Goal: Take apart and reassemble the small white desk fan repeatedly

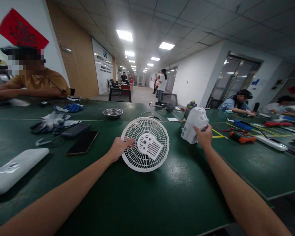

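Standing apart from each other, two white plastic parts are held above the green worktop point(137, 203), one by each hand. The round white plastic grille with radial ribs and a slotted central plate point(149, 146) is grasped at its left rim by the left hand point(117, 149); the thumb is laid across the ribs, and the fingers are largely hidden behind. The rounded white plastic housing with vent slots point(194, 124) is gripped at its right side by the right hand point(204, 135). The grille is tilted, with its plate turned toward the camera; whether its lower edge is supported by the worktop cannot be told. As judged from this position, pick-up is complete for both parts, and full separation is shown between them. Release has not been carried out by either hand, and no contact between grille and housing is made. No tool or loose fastener is held. The shallow round metal bowl point(112, 113) is placed beyond the left hand, and the black rectangular smartphone point(82, 143) is laid to its left, both untouched.
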### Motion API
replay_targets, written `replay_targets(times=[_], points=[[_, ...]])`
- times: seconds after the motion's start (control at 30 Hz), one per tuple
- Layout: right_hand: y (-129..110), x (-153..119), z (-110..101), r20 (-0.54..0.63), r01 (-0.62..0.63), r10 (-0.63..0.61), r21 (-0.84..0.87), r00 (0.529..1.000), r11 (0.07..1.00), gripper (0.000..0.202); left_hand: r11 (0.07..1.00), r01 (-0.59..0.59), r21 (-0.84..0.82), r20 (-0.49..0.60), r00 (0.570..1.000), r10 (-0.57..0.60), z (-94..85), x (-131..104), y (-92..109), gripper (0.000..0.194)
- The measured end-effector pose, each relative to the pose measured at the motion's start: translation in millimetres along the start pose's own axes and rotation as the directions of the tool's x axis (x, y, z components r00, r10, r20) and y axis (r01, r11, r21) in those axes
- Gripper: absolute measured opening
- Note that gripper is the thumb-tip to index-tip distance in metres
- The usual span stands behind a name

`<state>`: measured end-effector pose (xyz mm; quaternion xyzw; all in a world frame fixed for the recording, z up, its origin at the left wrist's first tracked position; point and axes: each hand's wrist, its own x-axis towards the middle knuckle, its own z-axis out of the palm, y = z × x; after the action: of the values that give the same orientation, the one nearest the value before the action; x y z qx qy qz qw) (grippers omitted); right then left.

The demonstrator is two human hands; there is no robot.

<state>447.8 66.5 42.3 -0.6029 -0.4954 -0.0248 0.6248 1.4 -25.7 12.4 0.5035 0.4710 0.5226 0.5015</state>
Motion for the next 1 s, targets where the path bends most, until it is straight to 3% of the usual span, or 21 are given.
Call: replay_targets(times=[0.2,0.47,0.7,0.77,0.83,1.0], points=[[0.4,2.0,-0.1,-0.019,0.059,-0.060,-0.065,0.998,0.996,0.093,1.000,0.010,-0.020,-0.011,1.000,-0.010,1.2,-0.1,0.4,0.032],[-1.2,8.5,-4.6,-0.006,0.095,-0.096,-0.059,0.995,0.994,0.081,1.000,-0.017,0.010,0.004,1.000,0.017,1.0,-1.7,1.7,0.034],[-38.6,-5.7,-10.2,-0.111,0.262,-0.272,-0.094,0.956,0.961,0.082,1.000,-0.002,0.007,0.009,1.000,0.002,0.1,-0.7,0.0,0.036],[-51.9,-16.3,-6.0,-0.040,0.274,-0.276,-0.055,0.960,0.960,0.083,1.000,-0.013,0.005,0.016,1.000,0.013,-0.3,-0.6,-0.5,0.036],[-61.2,-30.6,2.8,0.110,0.280,-0.279,0.010,0.954,0.960,0.079,1.000,-0.027,0.012,0.018,0.999,0.027,-0.7,-0.1,-1.3,0.036],[-62.9,-72.4,33.6,0.468,0.251,-0.245,0.050,0.849,0.967,0.068,0.999,-0.037,0.039,0.006,0.999,0.037,-0.3,0.4,-1.5,0.036]])
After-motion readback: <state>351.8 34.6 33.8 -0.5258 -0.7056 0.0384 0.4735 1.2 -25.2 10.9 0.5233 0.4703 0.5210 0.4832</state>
